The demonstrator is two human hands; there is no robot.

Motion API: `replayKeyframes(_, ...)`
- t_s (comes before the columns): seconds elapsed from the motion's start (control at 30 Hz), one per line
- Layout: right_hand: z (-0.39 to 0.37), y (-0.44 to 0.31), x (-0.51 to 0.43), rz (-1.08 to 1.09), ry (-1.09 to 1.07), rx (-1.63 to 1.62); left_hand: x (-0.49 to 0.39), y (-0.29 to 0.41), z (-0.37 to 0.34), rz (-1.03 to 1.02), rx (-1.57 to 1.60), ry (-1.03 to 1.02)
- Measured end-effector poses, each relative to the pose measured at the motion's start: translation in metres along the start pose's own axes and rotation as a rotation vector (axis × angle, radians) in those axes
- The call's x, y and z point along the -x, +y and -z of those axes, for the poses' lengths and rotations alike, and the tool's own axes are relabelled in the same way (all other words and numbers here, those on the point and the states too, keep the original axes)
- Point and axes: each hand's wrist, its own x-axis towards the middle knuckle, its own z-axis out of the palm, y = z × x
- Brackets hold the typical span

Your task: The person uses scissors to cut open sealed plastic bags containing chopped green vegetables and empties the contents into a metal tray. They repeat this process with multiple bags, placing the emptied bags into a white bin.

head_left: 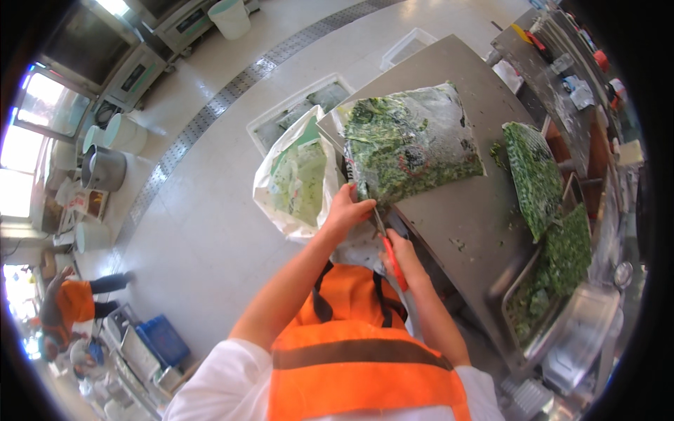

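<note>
A large clear plastic bag of frozen chopped greens (410,142) lies at the corner of the steel table (447,221), its near edge toward me. My left hand (347,211) pinches the bag's near left corner. In my right hand (404,255) are red-handled scissors (392,258), their blades pointing up to the bag's edge beside my left thumb. Whether the blades are apart is too small to tell. Left of the bag, a white sack-like liner (281,184) stands open with crumpled plastic inside. A second bag of greens (533,179) rests farther right on the table.
A deep steel pan (508,305) of loose greens sits at the table's right end. White crates (258,129) stand on the floor behind the liner. Steel shelving (558,79) lines the right. Buckets (126,134) and a person in orange (76,300) are at far left.
</note>
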Motion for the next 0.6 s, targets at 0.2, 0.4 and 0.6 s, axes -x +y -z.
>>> replayKeyframes(0.2, 0.012, 0.004, 0.012, -0.103, -0.138, -0.268, -0.013, 0.001, -0.004, -0.006, -0.209, 0.081)
replayKeyframes(0.4, 0.002, 0.018, 0.003, -0.297, -0.265, -0.574, -0.019, -0.001, 0.005, -0.162, -0.548, 0.056)
replayKeyframes(0.6, -0.021, 0.001, -0.009, -0.115, -0.095, -0.450, -0.018, -0.011, 0.008, -0.254, -0.603, 0.073)
